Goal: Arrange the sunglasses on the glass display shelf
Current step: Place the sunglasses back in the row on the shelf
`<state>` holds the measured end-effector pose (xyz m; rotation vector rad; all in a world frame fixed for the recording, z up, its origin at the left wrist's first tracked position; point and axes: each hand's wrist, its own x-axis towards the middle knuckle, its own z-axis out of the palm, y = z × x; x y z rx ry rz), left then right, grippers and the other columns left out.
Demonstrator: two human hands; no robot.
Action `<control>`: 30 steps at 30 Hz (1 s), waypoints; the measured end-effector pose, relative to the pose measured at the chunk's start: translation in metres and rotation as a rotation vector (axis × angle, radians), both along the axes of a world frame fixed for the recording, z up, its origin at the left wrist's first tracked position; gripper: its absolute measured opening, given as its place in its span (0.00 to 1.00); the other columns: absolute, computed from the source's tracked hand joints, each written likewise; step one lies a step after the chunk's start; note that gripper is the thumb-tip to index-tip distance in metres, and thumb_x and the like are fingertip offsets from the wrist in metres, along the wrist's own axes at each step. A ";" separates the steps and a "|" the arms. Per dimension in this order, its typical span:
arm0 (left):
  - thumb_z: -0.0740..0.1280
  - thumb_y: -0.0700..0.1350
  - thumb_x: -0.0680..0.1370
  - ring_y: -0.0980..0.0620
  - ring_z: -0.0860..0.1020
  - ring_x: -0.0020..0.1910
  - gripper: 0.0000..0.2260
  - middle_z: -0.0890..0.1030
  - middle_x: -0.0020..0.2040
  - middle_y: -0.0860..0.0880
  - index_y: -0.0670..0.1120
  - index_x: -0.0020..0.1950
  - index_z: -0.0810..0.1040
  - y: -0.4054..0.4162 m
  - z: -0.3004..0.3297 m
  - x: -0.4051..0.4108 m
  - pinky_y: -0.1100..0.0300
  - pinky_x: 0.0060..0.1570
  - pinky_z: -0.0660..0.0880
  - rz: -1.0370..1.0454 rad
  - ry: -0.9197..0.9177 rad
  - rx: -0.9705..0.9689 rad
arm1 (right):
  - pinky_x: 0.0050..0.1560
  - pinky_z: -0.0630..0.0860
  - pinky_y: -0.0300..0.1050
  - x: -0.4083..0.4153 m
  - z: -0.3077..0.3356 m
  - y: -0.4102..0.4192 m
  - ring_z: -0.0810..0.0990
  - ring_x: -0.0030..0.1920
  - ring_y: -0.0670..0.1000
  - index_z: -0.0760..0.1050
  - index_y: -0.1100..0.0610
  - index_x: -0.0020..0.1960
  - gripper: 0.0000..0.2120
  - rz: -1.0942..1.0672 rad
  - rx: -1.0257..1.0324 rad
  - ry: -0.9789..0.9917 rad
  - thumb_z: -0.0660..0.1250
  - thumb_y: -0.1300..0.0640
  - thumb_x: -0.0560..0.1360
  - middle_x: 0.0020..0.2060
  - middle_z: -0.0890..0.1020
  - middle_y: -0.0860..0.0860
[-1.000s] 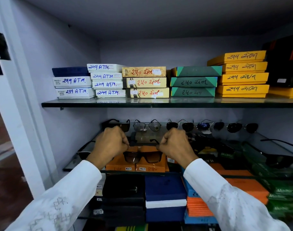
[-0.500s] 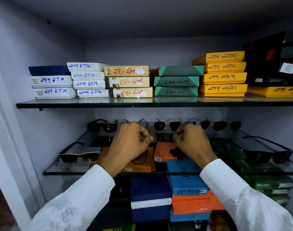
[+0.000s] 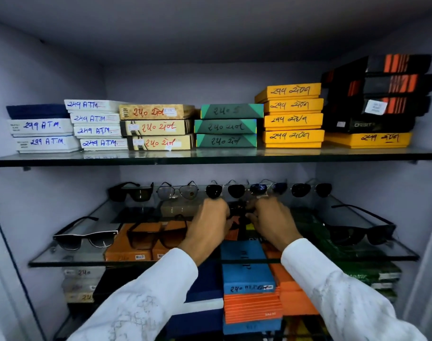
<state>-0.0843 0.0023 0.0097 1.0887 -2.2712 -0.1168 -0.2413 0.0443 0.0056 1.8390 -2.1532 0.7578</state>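
Note:
The glass display shelf carries a back row of sunglasses: a black pair, clear aviators, dark aviators, a blue-lensed pair and another dark pair. Nearer the front lie a black-and-white pair, a brown pair and a black pair. My left hand and my right hand meet at the shelf's middle. Both pinch a small dark pair of sunglasses, mostly hidden between the fingers.
Above, a second glass shelf holds stacks of labelled boxes, white, beige, green, yellow and black. Orange, blue and green boxes show through and below the display shelf. Cabinet walls close in left and right.
Both hands have moved right and deeper toward the shelf's middle. The brown pair now lies free on the glass, left of my left hand. The view has shifted right.

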 end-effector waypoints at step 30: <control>0.73 0.45 0.71 0.51 0.83 0.50 0.04 0.86 0.47 0.53 0.52 0.43 0.86 -0.002 0.020 0.049 0.56 0.46 0.77 0.261 -0.102 0.012 | 0.46 0.85 0.49 0.012 0.010 0.009 0.86 0.39 0.51 0.87 0.58 0.39 0.05 0.018 -0.049 -0.209 0.77 0.56 0.70 0.38 0.88 0.53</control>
